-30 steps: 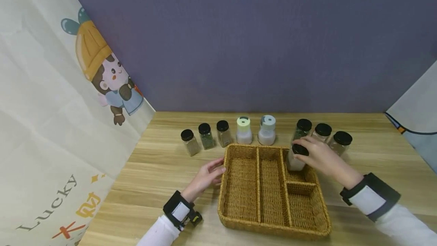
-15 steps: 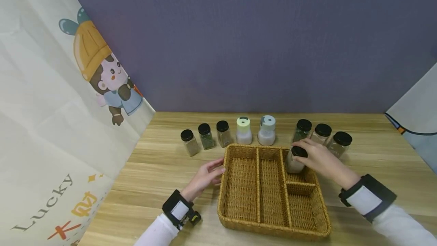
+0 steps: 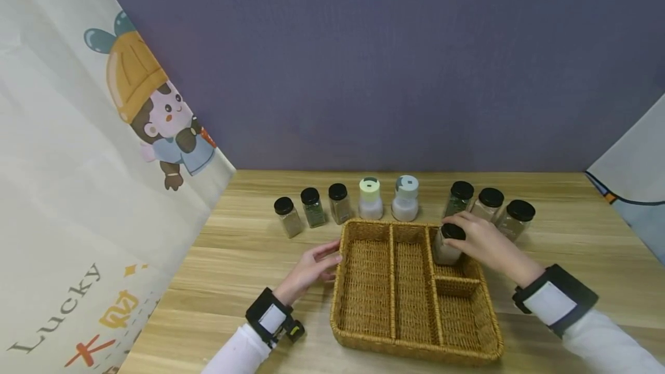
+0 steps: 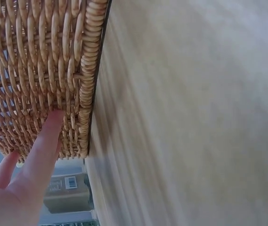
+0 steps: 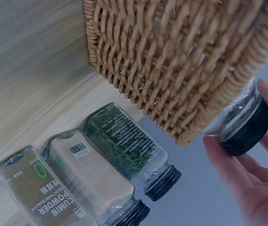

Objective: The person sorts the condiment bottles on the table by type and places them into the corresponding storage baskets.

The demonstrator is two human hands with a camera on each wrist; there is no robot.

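Jar [image 3: 448, 245] with black lid, upright in the far right compartment of the basket [image 3: 363, 299], at its back corner. Gripped at the lid by the right hand [image 3: 480, 241], fingers curled over the top and thumb on the near side; seen from the right wrist [image 5: 247, 125] with fingertips [image 5: 228, 162] wrapped round the cap. Right forearm angled in from the lower right, wrist raised above the basket rim, cuffed by a dark band [image 3: 553, 300].

Left hand [image 3: 312, 267] low on the table [image 3: 244, 258], fingers straight and relaxed, holding nothing; one fingertip [image 4: 49, 127] pressed against the outer weave of the basket's left wall. Left forearm slanted up from the bottom edge, white sleeve [image 3: 236, 354], wrist strap [image 3: 270, 321].

Behind the basket, a row along the table: three small jars [image 3: 312, 208] at left, two white shakers [image 3: 387, 199] in the middle, three larger jars [image 3: 488, 205] at right, just beyond the right hand.
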